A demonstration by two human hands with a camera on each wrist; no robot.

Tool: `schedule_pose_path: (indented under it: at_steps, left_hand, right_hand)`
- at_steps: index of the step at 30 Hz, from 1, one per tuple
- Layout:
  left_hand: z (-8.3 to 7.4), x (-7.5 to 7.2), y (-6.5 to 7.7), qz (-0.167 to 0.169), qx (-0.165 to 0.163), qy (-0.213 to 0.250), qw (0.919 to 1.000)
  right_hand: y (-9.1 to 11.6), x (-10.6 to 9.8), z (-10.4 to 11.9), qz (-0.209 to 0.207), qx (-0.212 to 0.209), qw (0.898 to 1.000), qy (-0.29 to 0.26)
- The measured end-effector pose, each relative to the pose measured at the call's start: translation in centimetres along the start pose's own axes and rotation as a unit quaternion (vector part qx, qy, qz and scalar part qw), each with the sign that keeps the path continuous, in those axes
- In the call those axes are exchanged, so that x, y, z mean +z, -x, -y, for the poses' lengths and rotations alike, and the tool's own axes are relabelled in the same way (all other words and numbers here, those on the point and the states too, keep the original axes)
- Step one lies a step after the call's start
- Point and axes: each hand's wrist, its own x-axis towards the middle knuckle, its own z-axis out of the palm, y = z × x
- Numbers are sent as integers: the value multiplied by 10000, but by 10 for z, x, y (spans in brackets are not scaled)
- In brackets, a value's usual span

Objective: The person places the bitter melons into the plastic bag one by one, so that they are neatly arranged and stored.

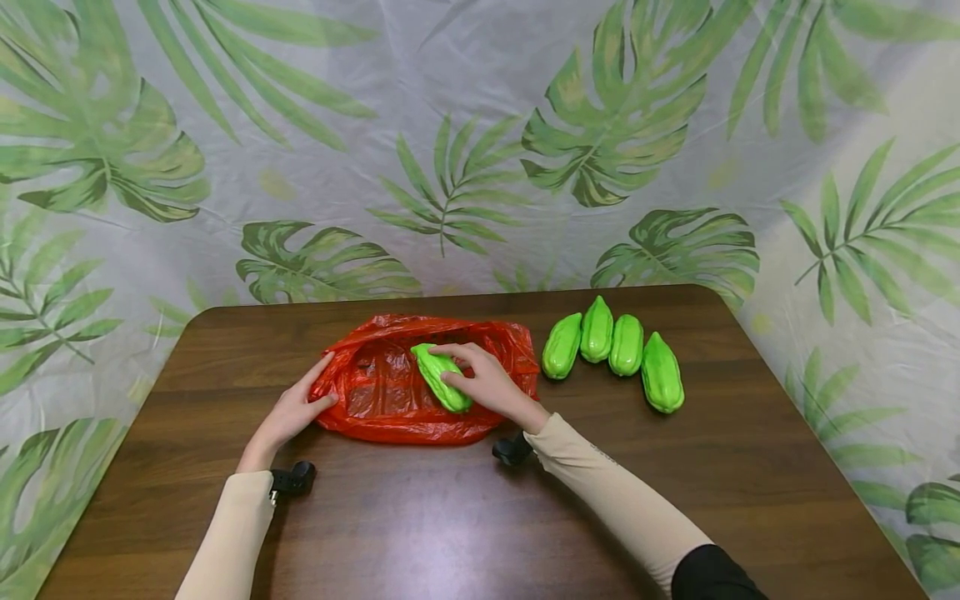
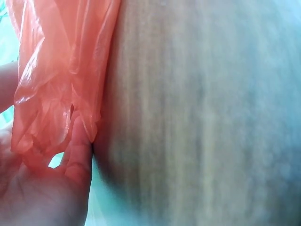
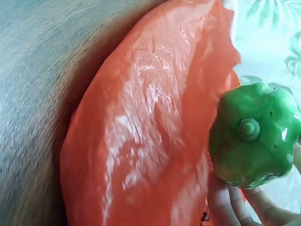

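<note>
A red plastic bag (image 1: 386, 429) lies on the table with its mouth spread wide. At its left end my left hand (image 1: 292, 412) holds the edge, the film running between thumb and fingers in the left wrist view. Over the bag's opening, my right hand (image 1: 487, 379) grips a bright green, ridged bitter melon (image 1: 442, 379) between thumb and fingers. The melon tilts, its pointed tip toward the back left. Its stem end (image 3: 249, 129) faces the camera in the right wrist view, beside the red film. The palm side of the right hand is hidden in the head view.
Several more bitter melons lie right of the bag, one (image 1: 561, 346) close to its right end and another (image 1: 663, 372) farthest right. The brown wooden table (image 1: 420, 533) backs onto a leaf-patterned cloth (image 1: 450, 100). Black wrist cameras sit at both wrists.
</note>
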Motion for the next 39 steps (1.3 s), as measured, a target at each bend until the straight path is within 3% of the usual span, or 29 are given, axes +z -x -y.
schedule_pose_path:
  at_steps: [22,31,39]
  left_hand:
    - [6,0,1,-132,421,95,9990]
    - [2,0,0,-17,101,136,9999]
    - [0,0,0,-32,108,144,9998]
  right_hand:
    - [-19,34,8,141,462,9983,-326]
    - [-28,48,14,169,613,9961,-613]
    - [-34,61,23,128,749,9952,-617]
